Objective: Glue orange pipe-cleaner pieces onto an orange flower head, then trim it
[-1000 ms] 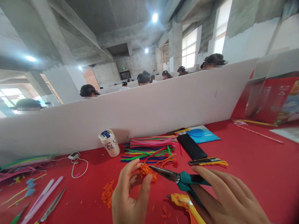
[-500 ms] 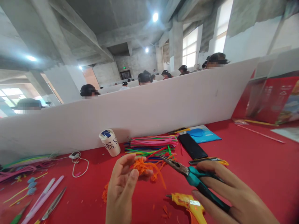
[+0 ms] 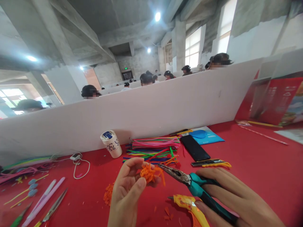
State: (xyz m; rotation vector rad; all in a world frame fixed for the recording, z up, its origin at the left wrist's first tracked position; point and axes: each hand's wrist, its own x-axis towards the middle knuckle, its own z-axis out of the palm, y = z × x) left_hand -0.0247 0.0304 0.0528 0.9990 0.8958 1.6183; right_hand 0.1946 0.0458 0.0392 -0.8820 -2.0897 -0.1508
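Between the thumb and fingers of my left hand (image 3: 129, 189) is a bunched orange pipe cleaner (image 3: 147, 173), a loose strand curling off its right side. My right hand (image 3: 234, 192) grips a pair of needle-nose pliers (image 3: 199, 186) with teal and black handles. The plier tips are close beside the orange loops; whether they touch is unclear. Below the pliers lies a yellow glue gun (image 3: 186, 201), partly covered by my right hand. Another orange fuzzy clump (image 3: 108, 194) rests on the table behind my left wrist.
Bundled coloured pipe cleaners (image 3: 153, 145) lie beyond my hands, between a white cup (image 3: 111, 144) and a black phone (image 3: 195, 148). A utility knife (image 3: 208, 163) is in front of the phone. Scissors (image 3: 54, 206) lie at left. A white partition (image 3: 165, 107) crosses behind; people sit beyond.
My left hand has shifted slightly right with the orange pipe cleaner. The pliers have dropped a little and their tips are nearer the orange bunch.
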